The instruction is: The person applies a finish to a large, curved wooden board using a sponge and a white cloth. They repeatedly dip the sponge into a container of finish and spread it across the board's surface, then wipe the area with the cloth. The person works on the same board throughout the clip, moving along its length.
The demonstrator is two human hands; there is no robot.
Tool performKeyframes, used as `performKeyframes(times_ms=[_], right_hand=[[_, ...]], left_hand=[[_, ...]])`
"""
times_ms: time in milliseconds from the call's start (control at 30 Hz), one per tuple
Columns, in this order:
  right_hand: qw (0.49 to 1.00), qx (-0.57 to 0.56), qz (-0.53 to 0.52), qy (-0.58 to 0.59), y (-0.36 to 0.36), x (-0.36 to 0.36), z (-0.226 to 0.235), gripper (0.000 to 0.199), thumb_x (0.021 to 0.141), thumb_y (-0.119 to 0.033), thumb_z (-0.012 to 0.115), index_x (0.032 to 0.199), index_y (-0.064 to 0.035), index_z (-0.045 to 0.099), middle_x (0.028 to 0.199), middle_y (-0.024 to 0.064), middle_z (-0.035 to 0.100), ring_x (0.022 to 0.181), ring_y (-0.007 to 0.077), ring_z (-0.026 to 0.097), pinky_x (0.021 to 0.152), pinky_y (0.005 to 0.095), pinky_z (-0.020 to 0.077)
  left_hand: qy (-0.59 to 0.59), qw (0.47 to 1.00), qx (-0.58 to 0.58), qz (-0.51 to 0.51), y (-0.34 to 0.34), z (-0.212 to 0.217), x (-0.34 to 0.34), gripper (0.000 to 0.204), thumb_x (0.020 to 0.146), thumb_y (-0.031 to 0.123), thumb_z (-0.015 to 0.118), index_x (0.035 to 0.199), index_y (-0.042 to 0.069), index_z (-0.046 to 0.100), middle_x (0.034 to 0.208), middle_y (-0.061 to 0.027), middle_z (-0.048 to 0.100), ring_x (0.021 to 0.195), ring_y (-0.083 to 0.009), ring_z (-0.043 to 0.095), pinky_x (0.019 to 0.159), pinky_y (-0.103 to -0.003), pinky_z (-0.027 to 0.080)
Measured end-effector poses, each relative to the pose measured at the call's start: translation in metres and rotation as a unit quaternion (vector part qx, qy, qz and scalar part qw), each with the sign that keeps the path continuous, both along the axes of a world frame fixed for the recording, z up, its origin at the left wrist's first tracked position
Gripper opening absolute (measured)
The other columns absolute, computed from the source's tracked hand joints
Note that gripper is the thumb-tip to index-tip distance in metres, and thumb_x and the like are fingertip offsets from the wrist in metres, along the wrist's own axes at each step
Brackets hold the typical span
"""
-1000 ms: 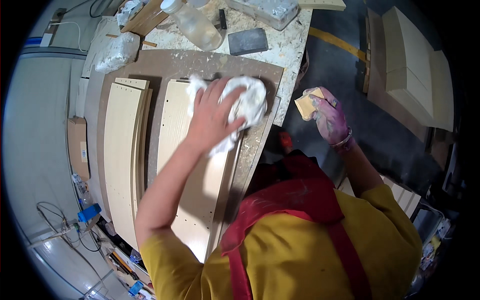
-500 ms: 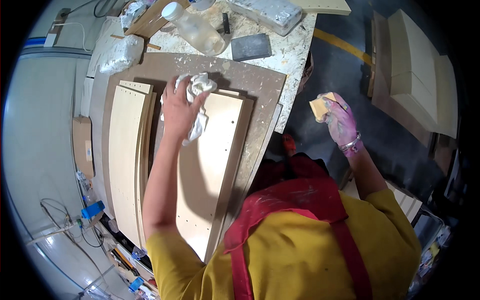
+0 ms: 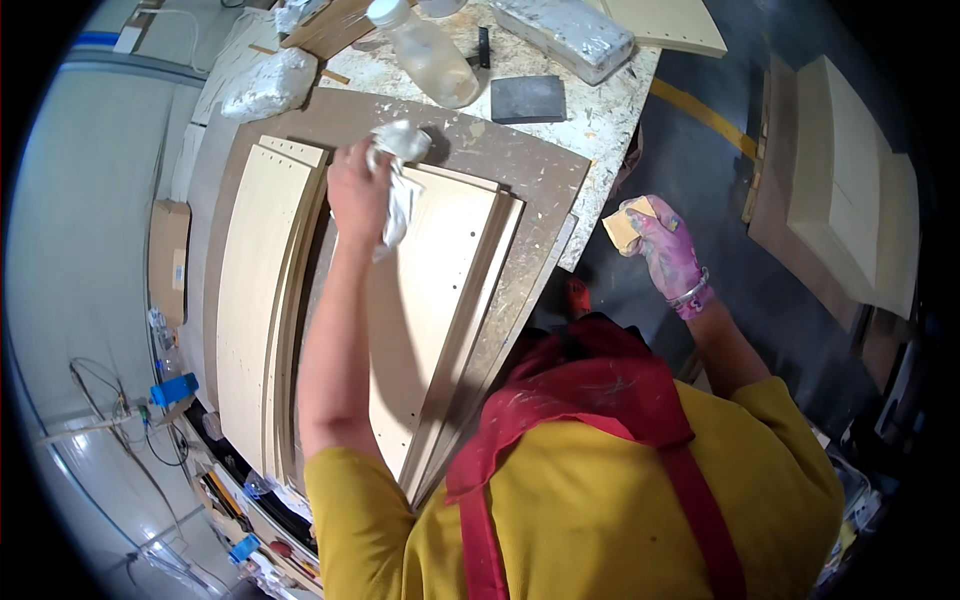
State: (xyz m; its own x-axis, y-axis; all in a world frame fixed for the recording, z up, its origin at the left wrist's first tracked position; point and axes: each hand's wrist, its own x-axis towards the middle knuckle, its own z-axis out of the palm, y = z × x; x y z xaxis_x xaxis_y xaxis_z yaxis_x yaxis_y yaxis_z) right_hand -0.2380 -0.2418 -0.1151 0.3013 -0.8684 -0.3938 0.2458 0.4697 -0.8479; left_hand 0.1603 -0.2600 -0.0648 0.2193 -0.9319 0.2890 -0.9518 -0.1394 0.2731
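— How's the light where I'm working?

— Bright and even from overhead. My left arm (image 3: pixel 335 340) throws a soft shadow onto the pale panel (image 3: pixel 440 300), toward three o'clock.

— Any glare?

— A mild sheen on the plastic bottle (image 3: pixel 430 55) at twelve o'clock.

— And the edges?

— Black fisheye rim all round; straight boards bow near it. The floor at three o'clock sits dim. The middle is sharp.

My workbench (image 3: pixel 600 95) had a rough, paint-flecked chipboard top, with a brown board (image 3: pixel 520 170) laid over it. Floor (image 3: pixel 720 290) to my right was dark, crossed by a yellow line (image 3: pixel 700 112). Pale panels (image 3: pixel 850 190) were stacked there. Floor on my left (image 3: pixel 90 200) was light grey, with cables (image 3: pixel 110 400) and a cardboard box (image 3: pixel 168 260).
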Motion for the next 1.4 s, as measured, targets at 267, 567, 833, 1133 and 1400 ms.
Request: performKeyframes(times_ms=[267,567,833,1133,1400], right_hand=[[0.974,-0.172,0.061,0.131,-0.047,0.027,0.032,0.026,0.088,-0.023,0.065,0.104,-0.0022,0.061,0.087,0.0029,0.064,0.077,0.0099,0.061,0.064,0.0234,0.0481],[0.824,-0.474,0.170,0.258,-0.076,0.130,0.049,0.041,0.084,-0.029,0.071,0.112,-0.0022,0.060,0.105,0.0169,0.064,0.090,0.0320,0.065,0.081,0.0358,0.0513],[0.742,-0.529,0.242,0.334,-0.091,0.173,0.054,0.043,0.090,-0.036,0.062,0.118,-0.0044,0.056,0.112,0.0225,0.062,0.093,0.0415,0.063,0.080,0.0455,0.0511],[0.751,-0.531,0.205,0.336,-0.084,0.157,0.054,0.043,0.087,-0.035,0.066,0.117,-0.0050,0.057,0.106,0.0237,0.063,0.097,0.0438,0.060,0.082,0.0452,0.0502],[0.948,-0.238,0.161,0.133,-0.072,0.109,0.060,0.033,0.087,-0.025,0.070,0.108,-0.0020,0.059,0.089,0.0043,0.064,0.073,0.0120,0.059,0.064,0.0255,0.0468]], left_hand=[[0.037,0.999,0.009,-0.009,0.111,0.020,-0.042,0.040,0.081,0.019,0.069,0.118,0.008,0.061,0.118,-0.0173,0.059,0.112,-0.0361,0.054,0.096,-0.044,0.043],[0.089,0.996,-0.013,-0.008,0.210,0.035,-0.105,0.045,0.065,0.008,0.073,0.109,0.012,0.066,0.118,-0.0166,0.058,0.106,-0.0366,0.055,0.091,-0.044,0.046],[0.028,0.995,0.013,0.098,0.202,0.009,-0.075,0.046,0.072,0.012,0.071,0.116,0.012,0.060,0.122,-0.0149,0.051,0.116,-0.0354,0.048,0.098,-0.046,0.036],[0.028,0.995,-0.003,0.099,0.200,0.011,-0.076,0.046,0.071,0.014,0.073,0.116,0.014,0.061,0.120,-0.0130,0.053,0.112,-0.0338,0.050,0.095,-0.045,0.037],[0.051,0.998,0.011,-0.024,0.144,0.013,-0.084,0.045,0.073,0.024,0.073,0.115,0.013,0.062,0.125,-0.0166,0.053,0.120,-0.0377,0.047,0.099,-0.050,0.036]])
